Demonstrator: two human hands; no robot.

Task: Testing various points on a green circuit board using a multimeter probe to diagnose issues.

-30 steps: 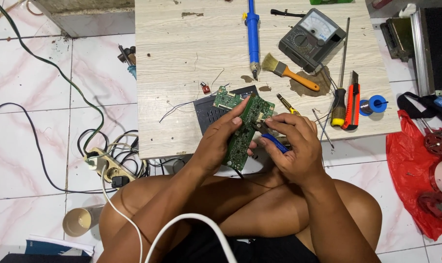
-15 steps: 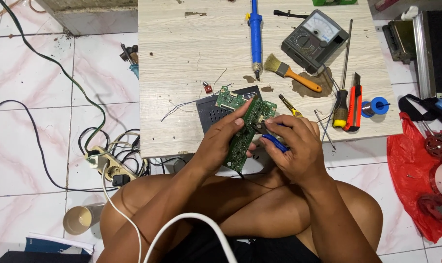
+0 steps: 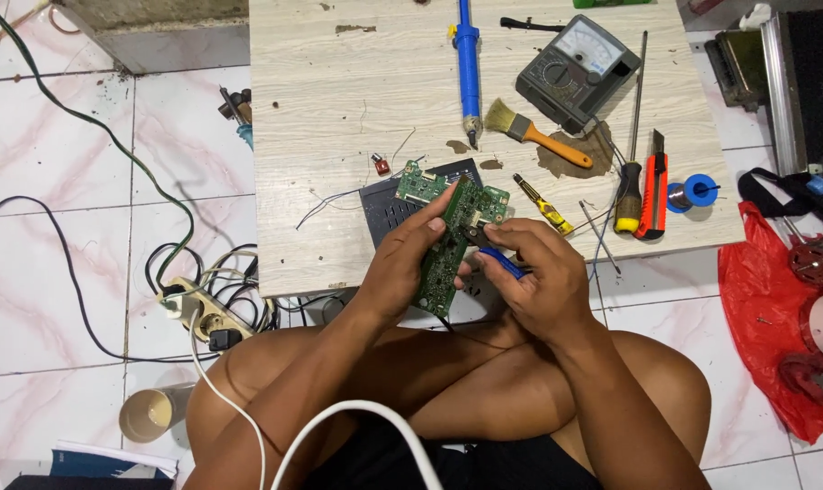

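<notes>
Green circuit board (image 3: 448, 249) held tilted on edge above the near rim of the wooden counter (image 3: 339, 109), over the person's crossed legs. Left hand (image 3: 411, 263) grasps the board along its left side, fingers curled over the top edge. Right hand (image 3: 538, 277) is clenched on a blue-handled tool (image 3: 500, 263), its tip touching the board's upper right. Against half a second earlier, both hands and the board sit in almost the same spot; grips look unchanged. A black grilled box (image 3: 393, 204) lies just behind.
</notes>
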